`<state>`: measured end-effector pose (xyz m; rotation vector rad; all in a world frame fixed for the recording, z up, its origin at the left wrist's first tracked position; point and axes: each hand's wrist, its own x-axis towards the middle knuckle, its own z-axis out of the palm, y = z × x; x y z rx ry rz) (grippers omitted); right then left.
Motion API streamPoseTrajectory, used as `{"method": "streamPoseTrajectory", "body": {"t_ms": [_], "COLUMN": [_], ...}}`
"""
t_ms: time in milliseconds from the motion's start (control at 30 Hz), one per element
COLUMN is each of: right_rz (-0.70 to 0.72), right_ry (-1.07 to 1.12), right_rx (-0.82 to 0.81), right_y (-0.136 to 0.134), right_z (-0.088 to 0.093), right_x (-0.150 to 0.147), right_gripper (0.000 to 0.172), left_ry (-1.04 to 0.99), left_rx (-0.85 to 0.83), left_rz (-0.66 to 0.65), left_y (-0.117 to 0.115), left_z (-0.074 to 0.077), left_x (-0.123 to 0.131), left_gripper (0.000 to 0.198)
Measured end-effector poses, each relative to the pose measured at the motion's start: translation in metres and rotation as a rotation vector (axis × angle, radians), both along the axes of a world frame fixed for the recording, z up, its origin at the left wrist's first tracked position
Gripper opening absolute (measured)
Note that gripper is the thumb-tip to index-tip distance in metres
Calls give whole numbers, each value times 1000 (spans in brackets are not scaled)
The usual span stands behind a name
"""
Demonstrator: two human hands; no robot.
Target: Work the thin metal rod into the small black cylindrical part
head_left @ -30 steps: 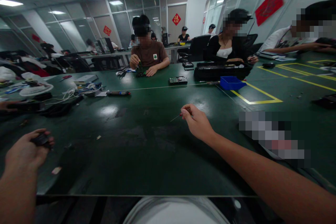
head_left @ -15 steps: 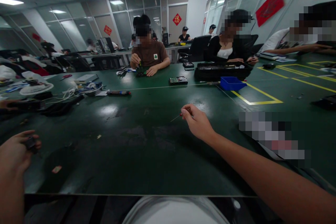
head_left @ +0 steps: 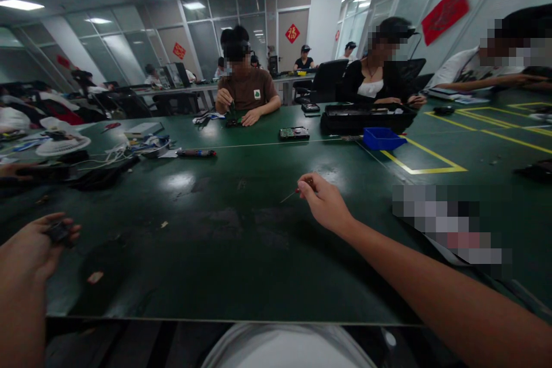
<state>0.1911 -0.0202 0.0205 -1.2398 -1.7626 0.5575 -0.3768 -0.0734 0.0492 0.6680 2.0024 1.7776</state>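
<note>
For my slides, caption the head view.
Left hand holds a small dark part, right hand a slim tool, over a green table.

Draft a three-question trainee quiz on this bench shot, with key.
1. True or false: in the picture, the blue bin lies left of the green circuit-board unit.
2. Which of the camera wearer's hands holds the thin-shafted tool? A) left; B) right; C) neither.
3. Complete with "light" or "dark": the small object in the wearer's left hand is ____.

Key: 1. False, it lies to the right. 2. B, the right hand. 3. Dark.
</note>
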Motion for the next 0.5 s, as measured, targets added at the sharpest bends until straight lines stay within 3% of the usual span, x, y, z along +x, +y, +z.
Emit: {"method": "streamPoseTrajectory", "body": {"t_ms": [167, 500], "right_rz": [2, 24], "right_ry": [8, -25], "right_rx": [-2, -16], "right_y": [-1, -4], "right_z": [1, 5], "right_x": [0, -1], "right_gripper": [20, 20], "left_ry": [-133, -181], "left_rx": [31, -5], "left_rz": [64, 59], "left_y": [2, 0], "left_z": [2, 9], "left_x": [6, 10], "left_gripper": [31, 38]}}
